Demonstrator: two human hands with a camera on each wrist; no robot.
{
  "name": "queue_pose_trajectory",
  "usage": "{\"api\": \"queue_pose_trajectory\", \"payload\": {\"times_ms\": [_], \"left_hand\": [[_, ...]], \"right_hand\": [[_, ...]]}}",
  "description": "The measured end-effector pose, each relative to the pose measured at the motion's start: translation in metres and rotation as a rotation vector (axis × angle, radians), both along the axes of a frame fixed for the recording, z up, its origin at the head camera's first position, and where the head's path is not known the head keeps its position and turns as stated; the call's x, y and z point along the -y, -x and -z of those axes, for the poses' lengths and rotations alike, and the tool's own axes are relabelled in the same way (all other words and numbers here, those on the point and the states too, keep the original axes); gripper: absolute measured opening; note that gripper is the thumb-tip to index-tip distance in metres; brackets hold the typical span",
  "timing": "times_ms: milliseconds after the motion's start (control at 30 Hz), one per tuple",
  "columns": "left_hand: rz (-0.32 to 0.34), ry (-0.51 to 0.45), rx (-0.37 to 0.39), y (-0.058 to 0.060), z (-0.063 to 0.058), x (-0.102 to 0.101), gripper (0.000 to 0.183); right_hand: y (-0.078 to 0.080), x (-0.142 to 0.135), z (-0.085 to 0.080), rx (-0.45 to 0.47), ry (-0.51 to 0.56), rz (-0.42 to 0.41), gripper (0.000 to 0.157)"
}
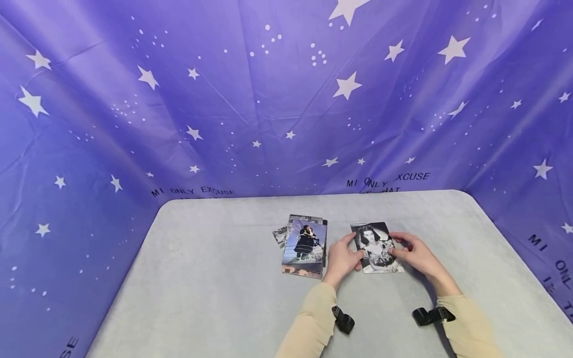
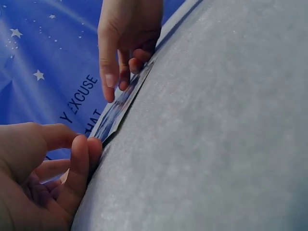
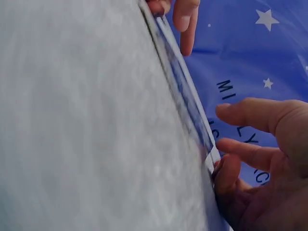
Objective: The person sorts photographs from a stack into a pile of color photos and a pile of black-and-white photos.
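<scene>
A black-and-white photo card [image 1: 377, 251] lies at the right of the table, showing a dark-haired person in a ruffled dress. My left hand [image 1: 343, 258] holds its left edge, thumb over the picture. From the opposite side my right hand [image 1: 414, 254] holds the right edge with thumb and fingers. In the left wrist view, the left fingertips [image 2: 94, 147] meet at the card's near corner. The right wrist view has the right hand [image 3: 262, 163] at the card's end, its uppermost finger raised off the edge. Just left of the left hand sits a loose pile of photo cards [image 1: 304, 243].
The pile is uneven, with cards sticking out at its left and bottom. Both hands work on a grey table [image 1: 201, 278]. A purple star-printed curtain [image 1: 268, 99] hangs along its back and sides. Black straps [image 1: 343, 320] circle the sleeves.
</scene>
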State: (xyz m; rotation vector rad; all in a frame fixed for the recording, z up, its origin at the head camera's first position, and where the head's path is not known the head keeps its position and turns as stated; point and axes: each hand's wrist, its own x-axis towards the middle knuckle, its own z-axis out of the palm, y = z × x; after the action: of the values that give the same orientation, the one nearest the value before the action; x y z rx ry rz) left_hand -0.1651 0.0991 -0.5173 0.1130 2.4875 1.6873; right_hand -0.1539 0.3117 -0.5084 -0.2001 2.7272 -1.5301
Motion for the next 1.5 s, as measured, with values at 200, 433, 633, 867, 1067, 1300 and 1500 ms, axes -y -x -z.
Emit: {"api": "queue_pose_trajectory", "payload": {"times_ms": [200, 433, 633, 867, 1067, 1300, 1500], "left_hand": [[0.13, -0.079, 0.016, -0.002, 0.001, 0.012, 0.057], [0.255, -0.162, 0.041, 0.0, -0.013, 0.035, 0.056], [0.252, -0.095, -0.04, 0.004, -0.021, 0.057, 0.052], [0.197, -0.08, -0.05, 0.009, -0.019, 0.086, 0.059], [0.173, -0.154, -0.028, 0.012, -0.017, 0.106, 0.058], [0.152, -0.173, -0.045, 0.016, -0.016, 0.123, 0.059], [0.125, -0.184, -0.048, 0.017, -0.016, 0.136, 0.058]], "right_hand": [[-0.006, 0.013, -0.005, -0.008, 0.094, 0.038, 0.056], [-0.011, 0.033, -0.01, 0.027, 0.167, 0.01, 0.054], [-0.013, 0.05, -0.008, 0.04, 0.203, -0.035, 0.052], [-0.01, 0.068, -0.006, 0.086, 0.252, -0.087, 0.05], [-0.006, 0.082, -0.007, 0.111, 0.252, -0.115, 0.048], [-0.001, 0.099, -0.01, 0.115, 0.209, -0.164, 0.05], [0.004, 0.115, -0.013, 0.129, 0.23, -0.211, 0.052]]}}
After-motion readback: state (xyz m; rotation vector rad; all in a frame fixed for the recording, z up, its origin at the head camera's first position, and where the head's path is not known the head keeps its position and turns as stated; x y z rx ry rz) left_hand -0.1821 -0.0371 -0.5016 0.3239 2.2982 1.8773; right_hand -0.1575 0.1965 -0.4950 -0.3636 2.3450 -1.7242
